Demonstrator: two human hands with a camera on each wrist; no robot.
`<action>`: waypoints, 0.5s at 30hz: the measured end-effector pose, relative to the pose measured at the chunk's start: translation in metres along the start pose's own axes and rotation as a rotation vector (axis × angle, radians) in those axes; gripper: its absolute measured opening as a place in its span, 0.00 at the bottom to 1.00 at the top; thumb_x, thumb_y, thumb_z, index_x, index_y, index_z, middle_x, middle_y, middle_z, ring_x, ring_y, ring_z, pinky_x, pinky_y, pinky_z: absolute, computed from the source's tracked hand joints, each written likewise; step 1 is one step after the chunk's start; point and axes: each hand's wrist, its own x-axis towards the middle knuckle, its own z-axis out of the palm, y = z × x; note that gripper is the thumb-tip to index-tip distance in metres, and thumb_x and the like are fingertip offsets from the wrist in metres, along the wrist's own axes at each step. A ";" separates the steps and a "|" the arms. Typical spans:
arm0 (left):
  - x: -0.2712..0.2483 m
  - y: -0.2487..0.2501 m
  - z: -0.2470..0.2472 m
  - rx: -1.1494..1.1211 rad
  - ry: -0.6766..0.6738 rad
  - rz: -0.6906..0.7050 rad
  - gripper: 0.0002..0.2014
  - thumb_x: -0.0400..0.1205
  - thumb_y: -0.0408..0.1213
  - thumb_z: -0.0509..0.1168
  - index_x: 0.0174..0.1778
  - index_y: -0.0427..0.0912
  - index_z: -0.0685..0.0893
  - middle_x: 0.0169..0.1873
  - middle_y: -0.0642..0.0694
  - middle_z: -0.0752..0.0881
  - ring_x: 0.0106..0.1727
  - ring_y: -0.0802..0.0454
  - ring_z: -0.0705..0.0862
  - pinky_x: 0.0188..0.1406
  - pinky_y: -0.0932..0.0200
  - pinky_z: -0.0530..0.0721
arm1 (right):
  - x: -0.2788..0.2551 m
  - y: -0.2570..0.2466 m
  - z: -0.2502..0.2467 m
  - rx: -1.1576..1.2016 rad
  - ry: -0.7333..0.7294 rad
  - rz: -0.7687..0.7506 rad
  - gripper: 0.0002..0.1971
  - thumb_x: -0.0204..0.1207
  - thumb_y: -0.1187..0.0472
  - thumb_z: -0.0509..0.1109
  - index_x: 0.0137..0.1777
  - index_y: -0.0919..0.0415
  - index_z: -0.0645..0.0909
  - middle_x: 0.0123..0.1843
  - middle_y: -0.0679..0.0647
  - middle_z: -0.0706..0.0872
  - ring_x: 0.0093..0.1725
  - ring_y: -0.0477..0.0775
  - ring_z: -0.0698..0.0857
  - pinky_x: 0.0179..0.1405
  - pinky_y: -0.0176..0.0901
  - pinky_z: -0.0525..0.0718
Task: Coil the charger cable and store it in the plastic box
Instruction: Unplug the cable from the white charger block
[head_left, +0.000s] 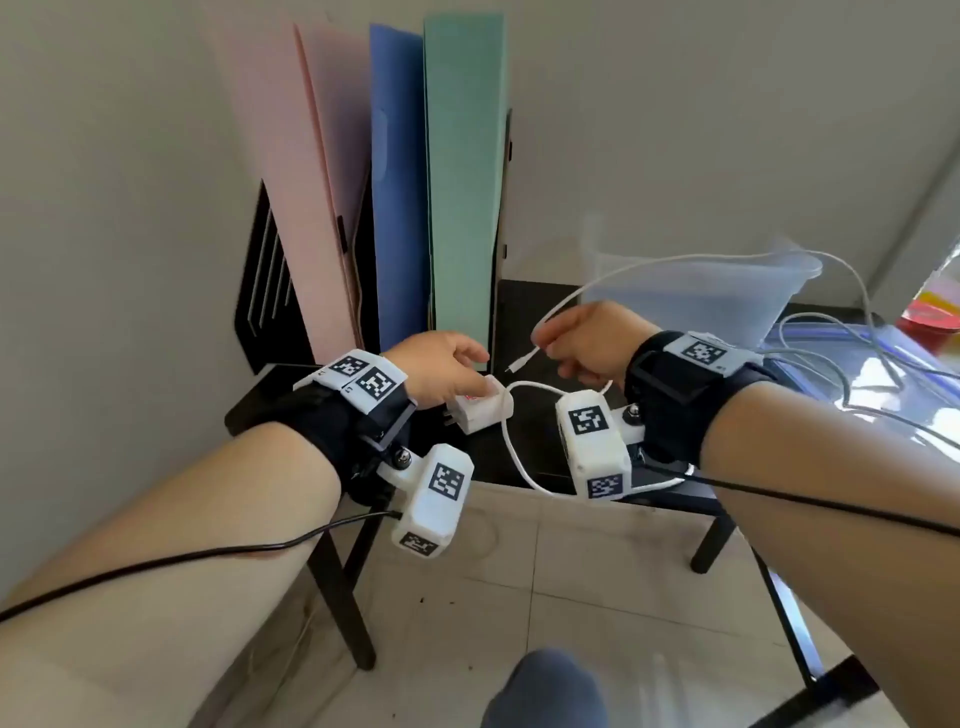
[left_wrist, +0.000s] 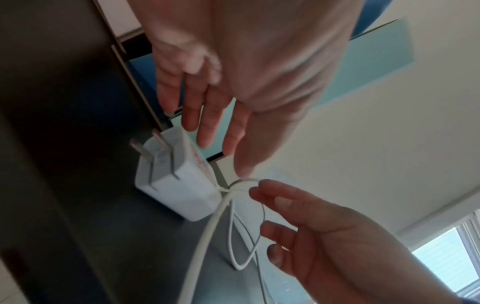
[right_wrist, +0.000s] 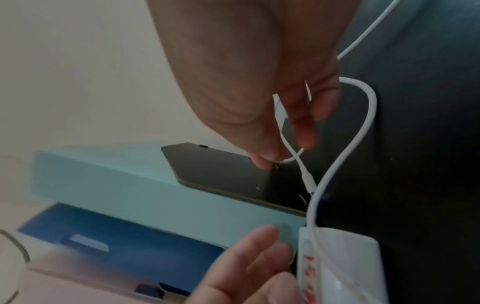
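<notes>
A white charger block (head_left: 478, 410) lies on the black table (head_left: 524, 296), prongs toward me. My left hand (head_left: 467, 374) hovers over it with straight fingers (left_wrist: 207, 127), the thumb touching the block's top. The white cable (head_left: 511, 441) leaves the block in a loop. My right hand (head_left: 550, 348) pinches the cable near its free end, and the small plug (head_left: 519, 364) hangs below the fingers (right_wrist: 303, 131). From that hand the cable arcs back over the clear plastic box (head_left: 800, 270) at the rear right. The block (right_wrist: 342, 267) is also in the right wrist view.
A black file rack (head_left: 260, 291) with pink, blue and green folders (head_left: 462, 182) stands against the wall just behind my hands. A clear lid (head_left: 841, 358) lies on the table right of the box. The table's front edge runs under my wrists, with tiled floor below.
</notes>
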 end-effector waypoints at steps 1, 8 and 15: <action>-0.001 -0.001 0.001 -0.005 -0.019 -0.006 0.26 0.74 0.45 0.72 0.69 0.50 0.76 0.57 0.53 0.79 0.57 0.56 0.79 0.55 0.64 0.72 | 0.002 0.001 0.002 -0.091 0.014 -0.038 0.11 0.76 0.65 0.64 0.55 0.56 0.84 0.36 0.50 0.84 0.31 0.46 0.81 0.27 0.32 0.80; 0.006 -0.020 0.020 -0.033 -0.041 -0.013 0.44 0.68 0.42 0.77 0.78 0.48 0.63 0.63 0.50 0.79 0.58 0.52 0.81 0.58 0.61 0.78 | 0.014 -0.003 0.019 -0.686 -0.097 -0.142 0.26 0.76 0.70 0.59 0.72 0.51 0.74 0.72 0.55 0.78 0.71 0.56 0.76 0.70 0.43 0.73; 0.005 -0.035 0.030 -0.126 0.076 0.034 0.38 0.69 0.39 0.76 0.75 0.51 0.69 0.64 0.52 0.80 0.57 0.55 0.79 0.58 0.65 0.74 | 0.032 -0.010 0.028 -1.021 -0.186 -0.015 0.30 0.76 0.70 0.61 0.79 0.60 0.62 0.78 0.62 0.68 0.74 0.64 0.72 0.72 0.55 0.74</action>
